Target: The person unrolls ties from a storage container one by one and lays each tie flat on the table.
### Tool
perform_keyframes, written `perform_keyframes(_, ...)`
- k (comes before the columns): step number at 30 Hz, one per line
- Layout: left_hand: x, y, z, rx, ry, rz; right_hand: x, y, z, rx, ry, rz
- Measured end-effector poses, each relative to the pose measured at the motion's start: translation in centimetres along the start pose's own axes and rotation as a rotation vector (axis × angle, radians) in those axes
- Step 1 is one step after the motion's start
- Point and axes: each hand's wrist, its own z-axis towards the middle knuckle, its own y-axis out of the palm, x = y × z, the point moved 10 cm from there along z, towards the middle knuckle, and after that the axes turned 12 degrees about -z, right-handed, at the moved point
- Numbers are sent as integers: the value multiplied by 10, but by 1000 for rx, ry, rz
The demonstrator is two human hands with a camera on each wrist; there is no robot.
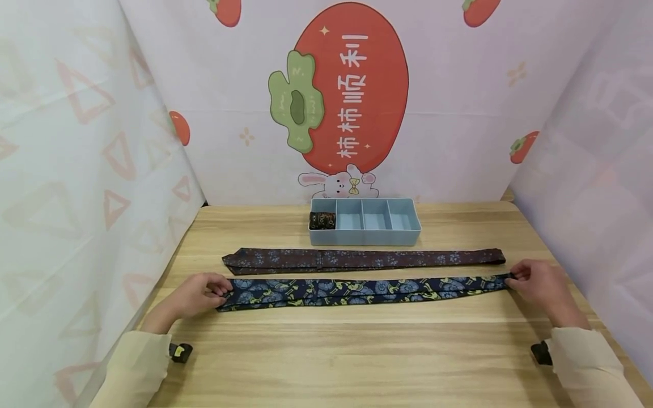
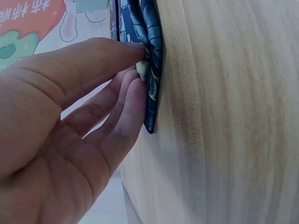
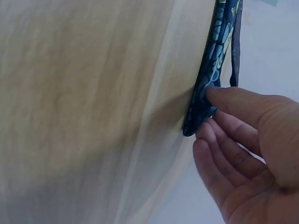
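A navy necktie point(image 1: 347, 292) with blue and yellow figures lies stretched sideways across the wooden table. My left hand point(image 1: 200, 293) pinches its wide left end; in the left wrist view the thumb and fingers point(image 2: 126, 100) are at the fabric's edge, with the pointed tip hanging past them. At the narrow right end, my right hand point(image 1: 542, 286) pinches the tie between thumb and fingers, as the right wrist view shows at the folded end point(image 3: 198, 114). Just behind it a dark maroon necktie point(image 1: 357, 259) with bluish flowers lies roughly parallel, untouched.
Behind the ties stands a light blue box point(image 1: 364, 238) with several compartments. Its leftmost compartment holds a dark, patterned rolled piece point(image 1: 322, 221). Printed cloth walls point(image 1: 444, 158) enclose the wooden table point(image 1: 326, 362) at the back and both sides.
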Motion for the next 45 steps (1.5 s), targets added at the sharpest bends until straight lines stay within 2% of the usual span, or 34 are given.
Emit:
perform_keyframes(9, -4, -6, 6, 40, -26, 18, -3, 0, 2, -4, 15, -15)
perform_keyframes(18, -3, -8, 6, 32, -31, 1, -6, 0, 3, -12, 30, -13)
perform_keyframes(23, 5, -7, 6, 22, -2, 65, -7, -3, 7, -57, 24, -30)
perform_keyframes(27, 17, -9, 8, 6, 34, 110, -18, -17, 12, -71, -22, -33)
perform_keyframes(32, 40, -19, 16, 10, 38, 159, -52, -35, 21, -108, -87, -89)
perform_keyframes(36, 62, -25, 32, 26, 57, 229, -92, -42, 32, -149, -175, -144)
perform_keyframes(40, 82, -24, 56, 27, 53, 280, -138, -47, 46, -146, -276, -167)
perform_keyframes(45, 98, -13, 94, -6, 17, 303, -199, -48, 65, -154, -397, -171)
